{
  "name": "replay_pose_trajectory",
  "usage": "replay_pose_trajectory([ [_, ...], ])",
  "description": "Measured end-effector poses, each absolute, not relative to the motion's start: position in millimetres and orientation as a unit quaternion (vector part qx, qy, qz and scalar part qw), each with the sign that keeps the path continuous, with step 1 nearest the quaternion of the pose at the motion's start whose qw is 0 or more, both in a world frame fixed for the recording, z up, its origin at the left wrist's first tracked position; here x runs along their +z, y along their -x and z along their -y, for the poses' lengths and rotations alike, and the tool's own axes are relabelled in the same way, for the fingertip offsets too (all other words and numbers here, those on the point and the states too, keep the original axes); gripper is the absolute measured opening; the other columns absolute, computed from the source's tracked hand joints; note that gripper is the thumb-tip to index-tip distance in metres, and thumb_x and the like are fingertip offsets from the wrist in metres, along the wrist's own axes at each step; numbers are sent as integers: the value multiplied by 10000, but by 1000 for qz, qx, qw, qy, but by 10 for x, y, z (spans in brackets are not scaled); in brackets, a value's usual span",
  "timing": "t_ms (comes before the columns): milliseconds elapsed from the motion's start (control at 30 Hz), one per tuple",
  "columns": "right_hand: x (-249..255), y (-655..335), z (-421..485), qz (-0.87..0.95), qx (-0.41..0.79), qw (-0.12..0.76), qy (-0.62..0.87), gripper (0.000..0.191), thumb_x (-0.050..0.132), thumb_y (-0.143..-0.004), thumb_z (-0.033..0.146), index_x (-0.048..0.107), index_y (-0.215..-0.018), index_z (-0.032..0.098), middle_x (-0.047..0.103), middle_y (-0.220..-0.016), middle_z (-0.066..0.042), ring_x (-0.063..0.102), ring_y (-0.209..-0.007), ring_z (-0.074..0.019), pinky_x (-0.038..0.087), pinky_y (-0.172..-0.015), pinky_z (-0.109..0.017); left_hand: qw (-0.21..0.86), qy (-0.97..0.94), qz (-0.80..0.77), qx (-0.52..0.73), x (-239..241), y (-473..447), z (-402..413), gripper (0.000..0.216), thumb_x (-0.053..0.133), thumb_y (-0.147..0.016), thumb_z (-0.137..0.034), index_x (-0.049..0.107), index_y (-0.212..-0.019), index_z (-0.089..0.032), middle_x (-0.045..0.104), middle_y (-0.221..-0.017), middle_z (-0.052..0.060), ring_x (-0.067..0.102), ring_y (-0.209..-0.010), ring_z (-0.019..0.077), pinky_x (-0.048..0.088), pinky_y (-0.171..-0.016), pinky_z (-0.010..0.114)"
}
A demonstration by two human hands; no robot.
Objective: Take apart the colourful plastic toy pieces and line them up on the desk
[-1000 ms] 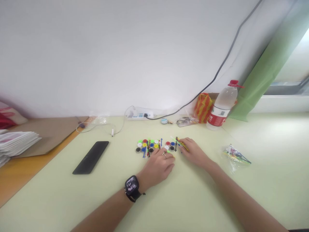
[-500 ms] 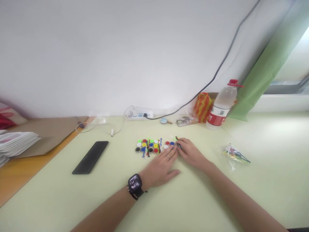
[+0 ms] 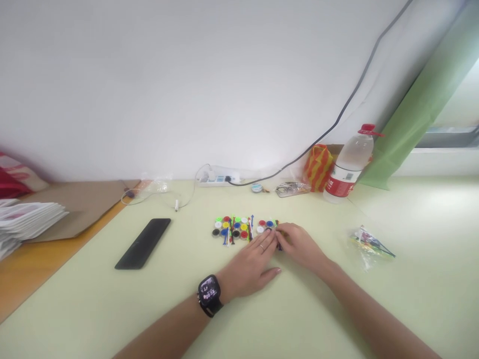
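My left hand (image 3: 251, 264) lies flat on the table, fingers stretched forward and thumb apart, its fingertips over the near edge of a small group of round discs. A red disc (image 3: 262, 223), a blue disc (image 3: 269, 224) and a white disc (image 3: 260, 230) show beyond them. My right hand (image 3: 304, 248) is closed at the fingertips on thin coloured plastic arrow sticks (image 3: 277, 223), mostly hidden by the fingers, right beside the left fingertips. To the left, rows of coloured discs (image 3: 225, 225) lie with upright lines of arrow sticks (image 3: 230, 232) among them.
A clear bag of coloured sticks (image 3: 370, 244) lies to the right. A black phone-like slab (image 3: 143, 243) is at left. Along the wall stand a power strip (image 3: 219, 178), a glasses-like item in plastic (image 3: 292, 188), a striped bag (image 3: 318, 167) and a large bottle (image 3: 348, 167).
My right fingertips have drawn slightly nearer, covering more of the arrow sticks. My left hand stays over the discs. The whole view has shifted a little.
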State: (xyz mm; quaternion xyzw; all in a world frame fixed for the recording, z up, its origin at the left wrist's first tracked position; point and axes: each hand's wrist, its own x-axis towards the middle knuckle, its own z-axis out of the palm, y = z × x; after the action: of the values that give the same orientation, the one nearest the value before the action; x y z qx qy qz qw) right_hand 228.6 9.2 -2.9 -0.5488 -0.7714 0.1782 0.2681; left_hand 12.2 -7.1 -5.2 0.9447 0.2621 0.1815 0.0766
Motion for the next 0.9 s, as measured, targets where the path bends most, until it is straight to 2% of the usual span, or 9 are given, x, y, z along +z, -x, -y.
replay_pose_trajectory([
  [133,-22,-2246,-45,762,261,324,496,343,365,-1071,378,634,-1213,219,721,-1160,-108,657,-1091,-254,503,-966,-410,69,-942,-270,187,-28,-143,77,722,526,-1019,-446,261,-1613,-133,336,-1663,171,214,-1579,294,321,-1284,503],
  [233,-15,-2221,-19,756,297,338,476,400,348,-1082,444,615,-1298,239,698,-1269,-110,639,-1173,-268,487,-1049,-447,62,-938,-277,197,-25,-154,79,751,552,-1005,-454,249,-1619,-145,363,-1652,166,220,-1577,296,320,-1285,511],
  [433,24,-2166,-5,730,357,349,467,515,324,-1080,528,553,-1450,252,642,-1408,-102,591,-1297,-275,448,-1132,-471,54,-933,-298,195,-63,-154,68,781,536,-1013,-472,196,-1636,-146,326,-1668,167,224,-1575,300,320,-1281,520],
  [600,14,-2153,-8,728,365,349,463,517,318,-1081,527,558,-1442,243,683,-1330,-106,648,-1189,-260,517,-1041,-439,49,-934,-305,183,-79,-118,37,731,475,-1040,-495,214,-1633,-158,324,-1667,164,220,-1573,296,320,-1276,524],
  [767,-34,-2202,-38,737,317,357,479,497,360,-1067,521,593,-1404,239,663,-1373,-111,592,-1292,-279,441,-1135,-475,35,-934,-309,178,-16,-58,22,698,425,-1063,-489,209,-1638,-158,278,-1684,157,189,-1581,282,302,-1284,503],
  [900,141,-2189,-41,708,335,416,462,492,402,-1046,551,645,-1334,234,670,-1368,-117,596,-1289,-286,432,-1153,-478,39,-916,-335,219,168,-87,36,726,414,-1063,-501,122,-1664,-217,182,-1721,111,120,-1595,299,236,-1302,521],
])
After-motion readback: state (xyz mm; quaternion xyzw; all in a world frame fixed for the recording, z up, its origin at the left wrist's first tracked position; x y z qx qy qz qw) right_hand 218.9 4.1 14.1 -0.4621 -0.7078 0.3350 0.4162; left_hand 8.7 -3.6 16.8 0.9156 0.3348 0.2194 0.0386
